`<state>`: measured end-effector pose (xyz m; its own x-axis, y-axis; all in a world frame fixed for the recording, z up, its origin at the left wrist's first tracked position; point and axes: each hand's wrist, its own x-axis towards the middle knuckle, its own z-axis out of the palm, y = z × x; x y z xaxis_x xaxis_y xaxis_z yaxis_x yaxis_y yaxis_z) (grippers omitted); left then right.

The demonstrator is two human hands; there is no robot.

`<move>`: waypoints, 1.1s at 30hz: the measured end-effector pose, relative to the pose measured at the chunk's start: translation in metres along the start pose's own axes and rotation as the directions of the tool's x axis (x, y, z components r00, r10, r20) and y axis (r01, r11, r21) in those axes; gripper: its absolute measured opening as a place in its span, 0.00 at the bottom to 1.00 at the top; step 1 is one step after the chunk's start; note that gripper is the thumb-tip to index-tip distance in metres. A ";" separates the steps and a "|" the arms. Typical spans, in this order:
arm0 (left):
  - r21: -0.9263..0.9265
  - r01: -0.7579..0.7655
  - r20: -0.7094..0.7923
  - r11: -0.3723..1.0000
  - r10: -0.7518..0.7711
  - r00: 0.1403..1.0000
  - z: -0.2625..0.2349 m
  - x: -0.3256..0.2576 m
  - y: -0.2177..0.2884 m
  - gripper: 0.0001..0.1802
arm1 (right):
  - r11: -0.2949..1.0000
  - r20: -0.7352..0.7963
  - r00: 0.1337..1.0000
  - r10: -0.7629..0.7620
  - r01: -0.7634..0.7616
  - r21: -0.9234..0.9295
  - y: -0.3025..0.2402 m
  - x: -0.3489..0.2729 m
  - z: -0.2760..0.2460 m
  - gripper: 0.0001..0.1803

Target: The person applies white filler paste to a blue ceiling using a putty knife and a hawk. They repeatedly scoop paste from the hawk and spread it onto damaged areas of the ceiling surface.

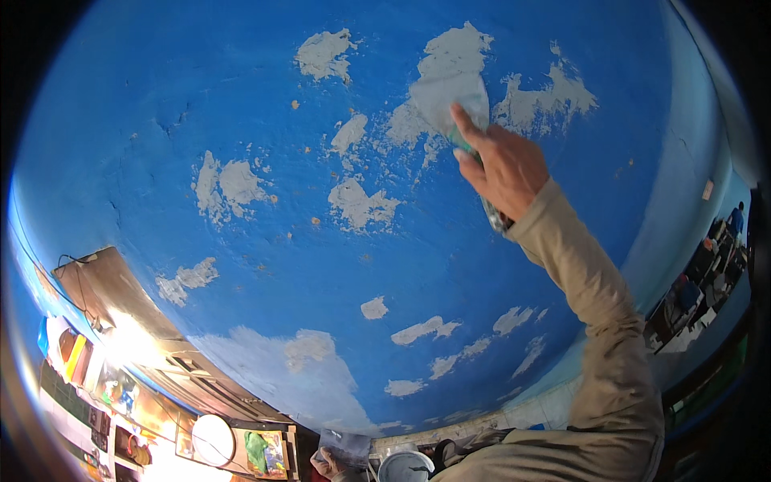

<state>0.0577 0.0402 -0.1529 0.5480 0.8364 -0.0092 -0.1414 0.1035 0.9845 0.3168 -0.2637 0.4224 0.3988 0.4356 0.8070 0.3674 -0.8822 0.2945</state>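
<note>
My right hand (507,165) is raised to a blue wall (265,104), its fingers closed round the handle of a putty knife. The broad blade of the putty knife (454,100) lies against a patch of pale grey filler (458,50), with one finger stretched along it. Low in the view, my left hand (324,464) grips a flat grey plate (347,447) by its edge. Close to that plate is a bucket (404,466) with grey stuff inside, partly cut off by the frame.
Several filler patches (360,205) dot the wall, along with small chipped spots. A wooden cabinet or door frame (112,281) with a hanging cable is at left, near a bright light. Below it are a round white object (213,440) and cluttered shelves. Dark clutter (703,281) lies at far right.
</note>
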 end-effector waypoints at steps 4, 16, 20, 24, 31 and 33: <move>0.031 -0.021 -0.020 0.999 0.021 1.000 0.001 -0.002 0.003 0.26 | 0.984 0.188 0.980 0.063 -0.092 0.152 0.000 -0.013 -0.016 0.29; -0.144 0.024 -0.095 0.989 -0.038 0.995 0.009 -0.021 0.022 0.18 | 0.997 -0.029 0.999 0.018 -0.016 0.075 0.017 0.004 -0.010 0.31; -0.242 0.050 -0.085 0.969 -0.072 0.994 0.019 -0.032 0.027 0.16 | 0.992 0.132 0.989 -0.065 0.050 0.118 0.008 -0.040 -0.018 0.32; -0.131 -0.006 -0.171 0.991 -0.017 0.985 0.025 -0.031 0.038 0.14 | 0.985 0.077 0.984 -0.162 0.156 0.078 -0.008 -0.045 -0.024 0.34; 0.096 -0.062 -0.209 0.993 0.081 0.975 -0.007 -0.012 -0.023 0.13 | 0.897 -0.156 0.887 -0.435 0.412 -0.159 -0.010 0.047 0.007 0.41; 0.222 -0.121 -0.243 0.968 0.175 0.954 -0.015 -0.008 -0.050 0.14 | 0.830 -0.276 0.787 -0.553 0.490 -0.267 0.001 0.070 0.008 0.41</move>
<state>0.0476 0.0362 -0.2050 0.2976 0.9470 0.1207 -0.0197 -0.1203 0.9925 0.3522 -0.2328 0.4751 -0.1211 0.7807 0.6131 0.2759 -0.5669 0.7762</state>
